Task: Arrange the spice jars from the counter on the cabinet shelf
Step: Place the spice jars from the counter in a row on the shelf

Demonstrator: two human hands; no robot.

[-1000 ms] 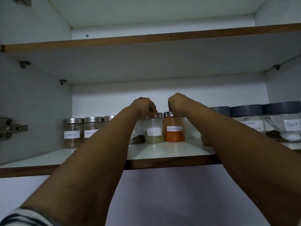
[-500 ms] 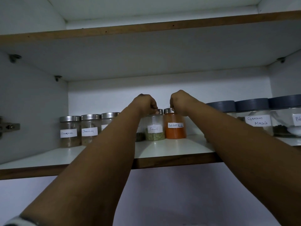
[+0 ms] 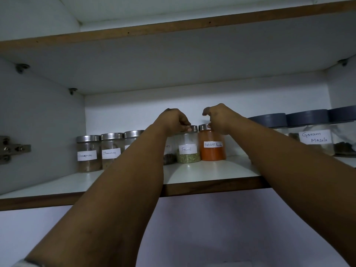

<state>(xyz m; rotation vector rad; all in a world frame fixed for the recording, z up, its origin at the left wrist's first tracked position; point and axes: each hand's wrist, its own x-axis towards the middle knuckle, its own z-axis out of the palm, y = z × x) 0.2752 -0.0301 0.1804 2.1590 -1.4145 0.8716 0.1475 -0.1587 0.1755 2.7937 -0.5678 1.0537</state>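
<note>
- Cabinet shelf (image 3: 212, 175): white board with a brown front edge, running across the middle of the frame; it carries a row of labelled jars.
- Fennel jar (image 3: 187, 149): clear glass, steel lid, green contents; stands upright at the centre of the frame, touching or just beside the jar to its right.
- Red chilli powder jar (image 3: 212, 149): clear glass, steel lid, orange contents; upright, right of centre.
- Left hand (image 3: 173, 120): fingers curled over the fennel jar's lid, gripping it from above.
- Right hand (image 3: 219, 118): fingers bent and loosened above the red chilli powder jar's lid, one fingertip at its rim; no firm grip shows, so it reads as letting go.
- Two cinnamon jars (image 3: 88, 153): left of centre, upright, side by side; further jars are partly hidden behind the left forearm.
- Garam masala jar (image 3: 316, 140): larger, grey lid, right edge of the frame.
- Step in hand, as judged: settling both jars into the row.
- Next move calls for: letting go of the fennel lid cleanly and drawing both hands back without nudging the neighbouring jars.
</note>
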